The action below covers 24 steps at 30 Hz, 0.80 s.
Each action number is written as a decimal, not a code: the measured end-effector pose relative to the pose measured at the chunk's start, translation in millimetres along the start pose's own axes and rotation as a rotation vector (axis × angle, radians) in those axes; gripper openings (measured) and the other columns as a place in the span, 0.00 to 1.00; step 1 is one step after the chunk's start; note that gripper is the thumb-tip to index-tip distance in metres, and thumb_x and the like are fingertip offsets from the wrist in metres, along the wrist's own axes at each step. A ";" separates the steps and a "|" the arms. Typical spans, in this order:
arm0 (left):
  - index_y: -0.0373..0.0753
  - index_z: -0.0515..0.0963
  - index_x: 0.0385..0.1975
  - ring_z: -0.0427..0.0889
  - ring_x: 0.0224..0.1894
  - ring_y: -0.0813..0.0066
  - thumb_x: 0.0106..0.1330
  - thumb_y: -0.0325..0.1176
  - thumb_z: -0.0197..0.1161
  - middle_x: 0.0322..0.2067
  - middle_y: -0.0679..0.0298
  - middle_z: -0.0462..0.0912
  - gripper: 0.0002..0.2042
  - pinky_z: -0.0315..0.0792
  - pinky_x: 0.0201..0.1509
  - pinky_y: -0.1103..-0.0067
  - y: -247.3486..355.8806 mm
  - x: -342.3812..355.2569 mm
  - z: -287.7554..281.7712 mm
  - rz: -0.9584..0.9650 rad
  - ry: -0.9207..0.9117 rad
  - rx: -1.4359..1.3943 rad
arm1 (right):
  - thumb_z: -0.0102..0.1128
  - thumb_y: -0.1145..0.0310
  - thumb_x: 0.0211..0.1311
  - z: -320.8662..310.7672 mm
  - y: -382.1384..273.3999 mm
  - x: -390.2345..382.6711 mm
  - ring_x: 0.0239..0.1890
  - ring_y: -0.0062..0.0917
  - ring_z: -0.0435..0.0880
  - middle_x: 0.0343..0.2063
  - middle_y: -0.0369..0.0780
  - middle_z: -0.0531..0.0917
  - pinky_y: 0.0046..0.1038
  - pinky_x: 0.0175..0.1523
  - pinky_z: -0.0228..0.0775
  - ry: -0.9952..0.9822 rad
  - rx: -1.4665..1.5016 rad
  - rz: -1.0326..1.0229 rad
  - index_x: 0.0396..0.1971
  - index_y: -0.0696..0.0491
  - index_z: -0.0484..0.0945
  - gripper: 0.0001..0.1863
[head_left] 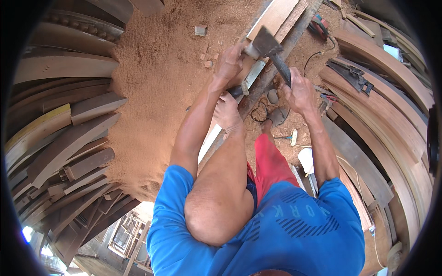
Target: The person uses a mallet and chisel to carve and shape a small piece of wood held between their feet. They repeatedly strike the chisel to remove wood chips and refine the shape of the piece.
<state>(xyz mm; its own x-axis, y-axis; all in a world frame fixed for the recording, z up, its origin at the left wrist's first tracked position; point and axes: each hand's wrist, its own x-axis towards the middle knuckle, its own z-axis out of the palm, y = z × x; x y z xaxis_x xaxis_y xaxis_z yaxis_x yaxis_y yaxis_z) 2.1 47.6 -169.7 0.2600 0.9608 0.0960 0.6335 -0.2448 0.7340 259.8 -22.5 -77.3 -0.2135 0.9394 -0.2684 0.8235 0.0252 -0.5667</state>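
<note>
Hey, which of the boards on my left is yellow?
The yellow-edged board about midway down the picture's left side; the neighbouring boards look brown or greyish.

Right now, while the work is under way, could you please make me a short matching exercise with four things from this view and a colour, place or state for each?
Column one:
1. Hatchet
2. Shirt
3. Trouser leg
4. Sawdust

Column two:
a. Red
b. Loose and orange-brown
c. Gripped in the right hand
d. Blue with dark stripes

Right pairs: 1-c, 2-d, 3-a, 4-b.
</note>
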 end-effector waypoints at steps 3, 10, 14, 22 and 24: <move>0.38 0.77 0.37 0.83 0.35 0.43 0.59 0.21 0.64 0.29 0.47 0.82 0.08 0.75 0.35 0.62 -6.5 -3.6 4.7 0.029 0.032 0.020 | 0.61 0.70 0.63 -12.7 -18.7 -3.9 0.35 0.54 0.85 0.28 0.54 0.83 0.50 0.40 0.75 0.033 0.045 0.059 0.49 0.58 0.69 0.18; 0.38 0.78 0.37 0.84 0.35 0.43 0.60 0.21 0.64 0.29 0.47 0.82 0.08 0.75 0.35 0.61 -2.7 3.3 0.3 0.052 -0.007 0.051 | 0.62 0.69 0.63 5.0 -16.2 -1.8 0.35 0.57 0.85 0.27 0.56 0.83 0.51 0.40 0.74 -0.032 -0.034 0.134 0.46 0.59 0.70 0.16; 0.39 0.78 0.40 0.83 0.34 0.43 0.60 0.22 0.64 0.29 0.48 0.82 0.10 0.75 0.35 0.61 -2.5 1.7 0.5 0.013 -0.013 0.012 | 0.63 0.69 0.62 -6.5 -8.7 -10.2 0.33 0.54 0.84 0.28 0.55 0.82 0.48 0.39 0.75 0.040 0.080 0.114 0.45 0.60 0.71 0.16; 0.37 0.69 0.63 0.81 0.52 0.41 0.56 0.30 0.59 0.47 0.40 0.82 0.30 0.75 0.58 0.58 21.1 13.0 -25.7 -0.106 -0.203 -0.072 | 0.64 0.66 0.68 10.2 -17.4 -15.9 0.23 0.16 0.82 0.27 0.35 0.80 0.21 0.26 0.78 -0.005 1.312 0.482 0.42 0.56 0.71 0.13; 0.34 0.65 0.67 0.79 0.56 0.40 0.53 0.31 0.59 0.52 0.39 0.80 0.35 0.72 0.63 0.59 16.4 12.7 -23.2 -0.143 -0.242 -0.136 | 0.63 0.66 0.69 30.4 -21.1 -12.9 0.23 0.16 0.81 0.27 0.36 0.80 0.21 0.26 0.78 0.037 1.461 0.549 0.42 0.55 0.71 0.12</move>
<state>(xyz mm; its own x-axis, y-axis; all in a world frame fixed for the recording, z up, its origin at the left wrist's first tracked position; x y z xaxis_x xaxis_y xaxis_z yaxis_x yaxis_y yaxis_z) -1.1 58.9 -140.8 0.3514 0.9214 -0.1658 0.5771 -0.0737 0.8134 229.2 -45.5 -85.6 -0.0384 0.7300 -0.6823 -0.4175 -0.6321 -0.6528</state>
